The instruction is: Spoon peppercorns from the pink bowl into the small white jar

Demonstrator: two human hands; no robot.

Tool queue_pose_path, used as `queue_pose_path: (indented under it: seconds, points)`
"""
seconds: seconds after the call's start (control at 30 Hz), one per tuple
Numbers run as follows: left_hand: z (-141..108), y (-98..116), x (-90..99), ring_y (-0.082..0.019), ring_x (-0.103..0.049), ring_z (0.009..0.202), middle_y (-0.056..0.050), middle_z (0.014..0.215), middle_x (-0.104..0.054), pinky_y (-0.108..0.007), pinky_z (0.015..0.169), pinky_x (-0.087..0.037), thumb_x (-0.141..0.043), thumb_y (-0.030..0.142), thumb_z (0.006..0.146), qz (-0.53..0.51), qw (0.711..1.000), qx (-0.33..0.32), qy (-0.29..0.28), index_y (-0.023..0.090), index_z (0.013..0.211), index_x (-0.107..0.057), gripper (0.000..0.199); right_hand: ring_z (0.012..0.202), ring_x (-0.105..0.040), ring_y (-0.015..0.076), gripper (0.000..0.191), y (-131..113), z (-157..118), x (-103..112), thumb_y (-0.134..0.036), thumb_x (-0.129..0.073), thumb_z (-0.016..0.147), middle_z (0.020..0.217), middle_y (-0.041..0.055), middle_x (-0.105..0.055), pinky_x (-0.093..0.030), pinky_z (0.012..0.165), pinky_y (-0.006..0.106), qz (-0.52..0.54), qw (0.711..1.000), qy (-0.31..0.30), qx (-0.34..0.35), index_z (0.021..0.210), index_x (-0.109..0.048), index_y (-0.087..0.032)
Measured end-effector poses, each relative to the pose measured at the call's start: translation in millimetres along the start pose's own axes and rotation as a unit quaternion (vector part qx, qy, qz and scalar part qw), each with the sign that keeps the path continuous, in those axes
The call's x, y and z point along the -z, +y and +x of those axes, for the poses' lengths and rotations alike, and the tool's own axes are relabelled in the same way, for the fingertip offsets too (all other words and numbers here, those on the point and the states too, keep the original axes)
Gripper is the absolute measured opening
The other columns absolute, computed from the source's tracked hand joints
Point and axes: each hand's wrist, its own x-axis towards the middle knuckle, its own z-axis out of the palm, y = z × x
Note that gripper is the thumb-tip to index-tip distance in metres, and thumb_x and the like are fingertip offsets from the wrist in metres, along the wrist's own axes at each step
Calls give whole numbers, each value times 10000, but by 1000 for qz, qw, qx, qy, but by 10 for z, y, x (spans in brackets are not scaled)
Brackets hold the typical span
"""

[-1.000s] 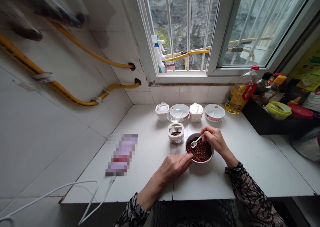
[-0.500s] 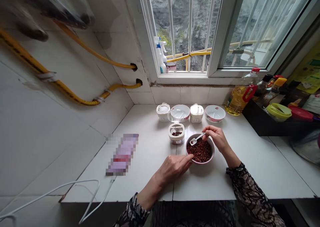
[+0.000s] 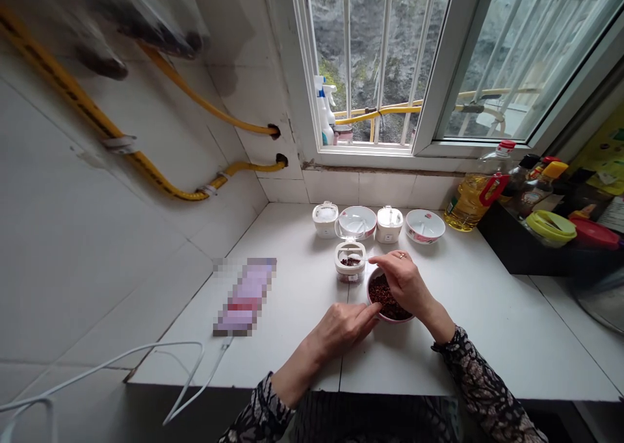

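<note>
A bowl (image 3: 396, 321) of dark red peppercorns (image 3: 381, 293) stands on the counter, partly hidden under my right hand. My left hand (image 3: 342, 324) grips its near left rim, fingertips over the edge. Pinched in my right hand (image 3: 405, 282) is a small white spoon (image 3: 357, 257), whose head reaches into the open mouth of a spice jar (image 3: 350, 277). The jar's clear lid is flipped up, and some peppercorns show inside. What the spoon carries is too small to tell.
Behind the jar stand two lidded white jars (image 3: 325, 227) (image 3: 389, 234) and two floral bowls (image 3: 371, 219) (image 3: 426, 234). An oil bottle (image 3: 464, 202) and a black condiment box (image 3: 502, 238) are at the right. A blurred-out flat purple object (image 3: 249, 293) with a white cable lies left.
My right hand has moved the spoon left, from above the bowl to the spice jar's opening. The left hand stays at the bowl's rim. The whole view has shifted slightly.
</note>
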Motion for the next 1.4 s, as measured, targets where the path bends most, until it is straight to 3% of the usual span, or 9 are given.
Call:
queue_pose_path:
  seconds: [0.07, 0.27, 0.43, 0.57, 0.7, 0.87, 1.07, 1.4]
  points:
    - [-7, -2, -8, -109, -549, 471, 16, 603, -581, -196, 406, -383, -376, 207, 1026, 4, 1000, 2, -1, 124, 1097, -571, 224, 790, -657, 207, 274, 9, -9, 42, -144, -441, 934, 881, 64, -748, -468, 874, 414, -19, 1000, 4, 20, 1024, -688, -218]
    - [-3, 0, -4, -102, -573, 507, 7, 654, -614, -198, 423, -402, -376, 227, 1033, -1, 1000, -4, 6, 120, 1126, -548, 223, 737, -630, 216, 196, 106, -75, 285, -187, -479, 883, 679, 18, -692, -486, 742, 350, -23, 993, 101, -64, 874, -673, -218]
    - [28, 17, 42, -108, -582, 509, 10, 648, -614, -208, 423, -401, -343, 231, 1045, 1, 1000, -2, 2, 126, 1114, -540, 234, 723, -621, 216, 220, 229, -98, 242, -161, -457, 806, 662, 17, -695, -459, 800, 367, -71, 995, 16, -74, 698, -635, -233]
    - [29, 20, 50, -114, -591, 519, 5, 653, -615, -210, 432, -410, -334, 223, 1044, 3, 1000, -5, -6, 123, 1122, -538, 240, 634, -610, 195, 230, 239, -87, 176, -151, -435, 784, 543, -11, -644, -456, 789, 348, -24, 992, -27, -123, 678, -623, -230]
    - [5, 11, 23, -106, -588, 518, 3, 661, -622, -199, 442, -411, -353, 233, 1044, 1, 1000, -5, -5, 122, 1128, -537, 231, 500, -574, 157, 220, 236, -72, 206, -145, -437, 758, 505, -35, -621, -474, 713, 312, 55, 981, -22, -183, 678, -628, -219]
    - [-18, 4, 1, -112, -601, 539, -3, 685, -636, -205, 456, -429, -353, 232, 1044, -12, 1000, -2, -13, 121, 1152, -526, 233, 534, -614, 161, 216, 240, -62, 202, -151, -463, 751, 491, -33, -650, -477, 824, 334, 67, 980, -31, -183, 647, -641, -216]
    - [-20, 6, 12, -110, -598, 521, 8, 665, -626, -204, 451, -424, -356, 234, 1045, -13, 1000, -4, -6, 126, 1153, -524, 227, 501, -601, 153, 202, 260, -76, 183, -185, -458, 719, 503, -22, -648, -471, 576, 257, 151, 952, -4, -265, 682, -655, -203]
    - [-8, 13, 18, -106, -606, 520, 6, 663, -636, -192, 458, -437, -392, 214, 1032, -16, 1000, 2, -9, 131, 1145, -541, 204, 496, -566, 143, 166, 287, -58, 214, -264, -500, 674, 494, -10, -631, -466, 572, 266, 238, 916, 44, -319, 666, -649, -191]
